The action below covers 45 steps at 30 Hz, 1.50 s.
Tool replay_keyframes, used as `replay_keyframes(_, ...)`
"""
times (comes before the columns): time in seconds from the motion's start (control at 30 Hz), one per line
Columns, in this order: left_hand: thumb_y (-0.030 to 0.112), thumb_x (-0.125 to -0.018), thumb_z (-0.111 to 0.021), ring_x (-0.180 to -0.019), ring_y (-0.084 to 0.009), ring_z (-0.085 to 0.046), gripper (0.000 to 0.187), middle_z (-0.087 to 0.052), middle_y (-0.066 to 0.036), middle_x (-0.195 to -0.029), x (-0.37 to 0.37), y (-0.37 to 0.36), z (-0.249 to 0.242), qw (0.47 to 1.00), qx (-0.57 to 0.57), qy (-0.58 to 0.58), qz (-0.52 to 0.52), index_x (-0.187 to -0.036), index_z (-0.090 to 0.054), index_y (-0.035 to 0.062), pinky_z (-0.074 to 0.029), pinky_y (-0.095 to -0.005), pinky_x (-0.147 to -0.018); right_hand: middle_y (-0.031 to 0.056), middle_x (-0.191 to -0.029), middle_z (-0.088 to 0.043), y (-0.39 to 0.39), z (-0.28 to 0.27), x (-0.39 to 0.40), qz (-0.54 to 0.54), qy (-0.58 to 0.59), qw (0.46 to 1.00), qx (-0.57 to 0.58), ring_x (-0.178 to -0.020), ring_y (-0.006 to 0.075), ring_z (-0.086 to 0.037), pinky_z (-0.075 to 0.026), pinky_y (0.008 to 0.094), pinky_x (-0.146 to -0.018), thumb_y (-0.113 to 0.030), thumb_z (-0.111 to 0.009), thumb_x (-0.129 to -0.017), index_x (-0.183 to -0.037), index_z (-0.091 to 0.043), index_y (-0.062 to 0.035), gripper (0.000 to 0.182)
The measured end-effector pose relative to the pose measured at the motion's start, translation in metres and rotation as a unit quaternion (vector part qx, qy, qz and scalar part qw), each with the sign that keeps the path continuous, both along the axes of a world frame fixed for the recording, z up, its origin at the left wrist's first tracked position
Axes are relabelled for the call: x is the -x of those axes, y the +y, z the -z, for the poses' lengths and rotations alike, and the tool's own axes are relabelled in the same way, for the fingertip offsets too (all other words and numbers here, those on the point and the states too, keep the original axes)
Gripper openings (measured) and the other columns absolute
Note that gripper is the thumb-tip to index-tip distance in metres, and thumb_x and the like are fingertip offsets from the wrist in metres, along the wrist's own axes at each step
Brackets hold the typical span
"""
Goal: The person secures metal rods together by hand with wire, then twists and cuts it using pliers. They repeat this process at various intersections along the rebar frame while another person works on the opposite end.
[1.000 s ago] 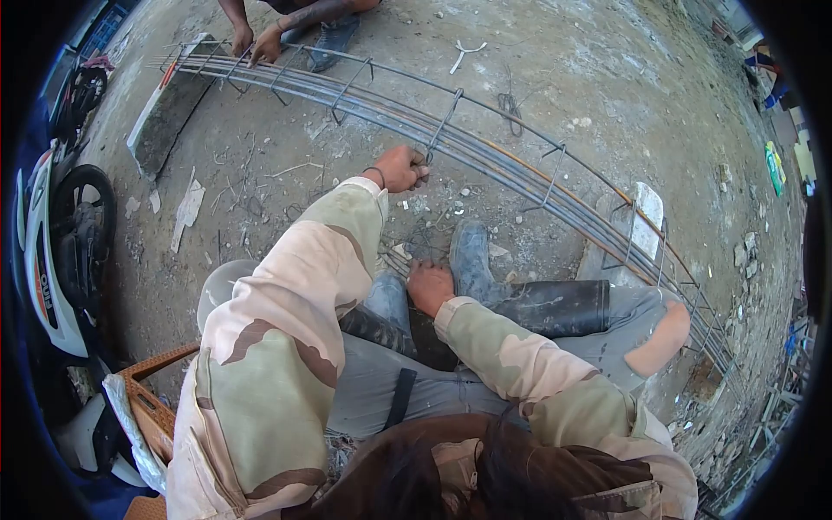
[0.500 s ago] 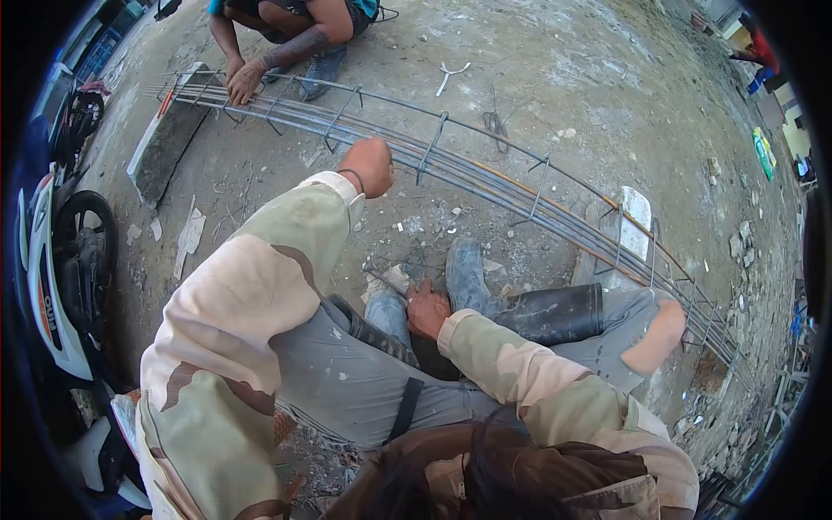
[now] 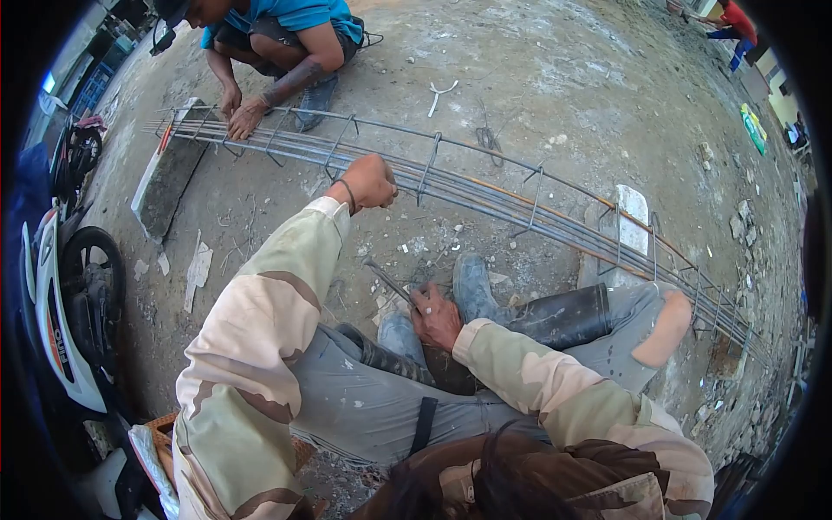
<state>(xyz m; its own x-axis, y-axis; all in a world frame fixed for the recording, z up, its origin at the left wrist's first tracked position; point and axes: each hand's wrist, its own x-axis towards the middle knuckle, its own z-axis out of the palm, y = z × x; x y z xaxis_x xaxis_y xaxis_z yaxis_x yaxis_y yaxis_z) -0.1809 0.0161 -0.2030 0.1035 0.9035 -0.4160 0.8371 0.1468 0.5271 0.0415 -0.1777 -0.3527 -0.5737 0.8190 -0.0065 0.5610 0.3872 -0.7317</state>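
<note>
My left hand [image 3: 366, 181] is closed at the near edge of a long rebar cage [image 3: 485, 192]; what its fingers pinch, if anything, is hidden. Several thin bars run lengthwise, with bent stirrups [image 3: 429, 166] around them. Lower down, in front of my boots [image 3: 472, 290], my right hand [image 3: 436, 316] is closed on a slim dark metal tool [image 3: 387, 281] that points up and left.
A co-worker [image 3: 286, 52] squats at the upper left, both hands on the bars. Concrete blocks [image 3: 162, 195] [image 3: 633, 217] lie under the cage. A motorcycle [image 3: 65, 334] stands at left. Another person [image 3: 737, 26] is far right. Wire [image 3: 490, 143] lies on the ground.
The view has shifted, showing more of the co-worker. My left hand stays by the bars with its wrist turned slightly. The tool in my right hand now shows more clearly.
</note>
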Motion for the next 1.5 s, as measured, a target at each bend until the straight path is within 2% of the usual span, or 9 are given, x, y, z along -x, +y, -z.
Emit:
replay_keyframes(0.1, 0.002, -0.085, -0.065, -0.064, -0.0167, -0.069, 0.014, -0.072, -0.012, -0.075, 0.006, 0.004, 0.004, 0.999, 0.017, -0.034, 0.012, -0.09, -0.074, -0.0075, -0.055, -0.0301, -0.059, 0.0213, -0.096, -0.065, 0.014, -0.029, 0.026, 0.044, 0.07, 0.995, 0.055, -0.081, 0.0417, -0.069, -0.055, 0.054, -0.069, -0.011, -0.064, -0.09, -0.109, -0.057, 0.0, 0.023)
replay_keyframes(0.13, 0.002, -0.085, -0.065, -0.064, -0.0167, -0.069, 0.014, -0.072, -0.012, -0.075, 0.009, 0.003, 0.007, 0.999, 0.019, -0.034, 0.016, -0.09, -0.074, -0.0075, -0.055, -0.0301, -0.059, 0.0177, -0.095, -0.068, 0.014, -0.047, 0.032, 0.114, 0.223, 0.917, 0.311, -0.08, 0.0378, -0.07, -0.055, 0.0551, -0.069, -0.008, -0.062, -0.091, -0.109, -0.057, -0.0014, 0.02)
replay_keyframes(0.17, 0.007, -0.083, -0.067, -0.063, -0.0177, -0.069, 0.014, -0.073, -0.011, -0.072, 0.011, 0.003, 0.01, 0.998, 0.02, -0.063, 0.004, -0.084, -0.076, -0.0037, -0.054, -0.032, -0.06, 0.014, -0.094, -0.07, 0.014, -0.066, 0.035, 0.172, 0.356, 0.747, 0.535, -0.079, 0.034, -0.071, -0.055, 0.0562, -0.069, -0.005, -0.061, -0.092, -0.109, -0.056, -0.0028, 0.018)
replay_keyframes(0.2, 0.013, -0.081, -0.069, -0.063, -0.0187, -0.069, 0.015, -0.073, -0.011, -0.07, 0.012, 0.003, 0.01, 0.996, 0.02, -0.092, -0.008, -0.078, -0.077, 0.0, -0.054, -0.0339, -0.062, 0.0091, -0.104, -0.072, 0.016, -0.081, 0.034, 0.212, 0.383, 0.69, 0.577, -0.084, 0.0231, -0.07, -0.054, 0.0497, -0.067, 0.002, -0.059, -0.09, -0.106, -0.055, -0.0079, 0.02)
replay_keyframes(0.3, 0.012, -0.08, -0.069, -0.063, -0.0191, -0.069, 0.014, -0.073, -0.012, -0.069, 0.015, 0.004, 0.009, 0.994, 0.047, -0.098, 0.009, -0.077, -0.078, 0.0012, -0.054, -0.0337, -0.061, 0.0082, -0.112, -0.072, 0.019, -0.08, 0.03, 0.23, 0.46, 0.624, 0.588, -0.09, 0.017, -0.068, -0.052, 0.0387, -0.068, 0.005, -0.06, -0.086, -0.103, -0.054, -0.0118, 0.025)
replay_keyframes(0.77, 0.013, -0.075, -0.07, -0.07, -0.0255, -0.072, 0.014, -0.074, -0.015, -0.074, 0.009, 0.009, 0.012, 0.999, 0.017, -0.023, 0.041, -0.076, -0.078, 0.0014, -0.055, -0.0364, -0.069, 0.0051, -0.107, -0.067, 0.025, -0.082, 0.067, 0.285, 0.433, 0.679, 0.52, -0.086, 0.0148, -0.059, -0.052, 0.0344, -0.072, 0.005, -0.059, -0.088, -0.101, -0.058, -0.0072, 0.018)
replay_keyframes(1.03, 0.012, -0.077, -0.069, -0.069, -0.0247, -0.072, 0.014, -0.074, -0.014, -0.074, 0.003, 0.006, 0.002, 0.999, 0.029, -0.026, 0.035, -0.075, -0.078, 0.0015, -0.055, -0.0363, -0.067, 0.0085, -0.088, -0.064, 0.034, -0.088, 0.066, 0.33, 0.25, 0.837, 0.358, -0.081, 0.0153, -0.057, -0.046, 0.0331, -0.071, -0.002, -0.065, -0.089, -0.095, -0.058, -0.0022, 0.009)
replay_keyframes(1.43, 0.008, -0.076, -0.069, -0.062, -0.0222, -0.069, 0.012, -0.071, -0.014, -0.066, 0.008, 0.003, 0.007, 0.997, 0.045, -0.044, 0.052, -0.074, -0.077, -0.0013, -0.052, -0.0342, -0.057, 0.0107, -0.065, -0.059, 0.036, -0.096, 0.085, 0.386, 0.31, 0.723, 0.482, -0.046, 0.0208, -0.056, -0.045, 0.0373, -0.038, -0.027, -0.059, -0.102, -0.093, -0.054, 0.0036, 0.032)
replay_keyframes(1.5, 0.001, -0.085, -0.067, -0.065, -0.0184, -0.07, 0.014, -0.072, -0.012, -0.074, 0.009, -0.002, 0.0, 0.983, 0.12, -0.139, 0.021, -0.094, -0.074, -0.007, -0.054, -0.0299, -0.058, 0.009, -0.062, -0.056, 0.032, -0.096, 0.098, 0.422, 0.285, 0.71, 0.487, -0.042, 0.0211, -0.053, -0.041, 0.0379, -0.036, -0.033, -0.06, -0.102, -0.09, -0.054, 0.0024, 0.037)
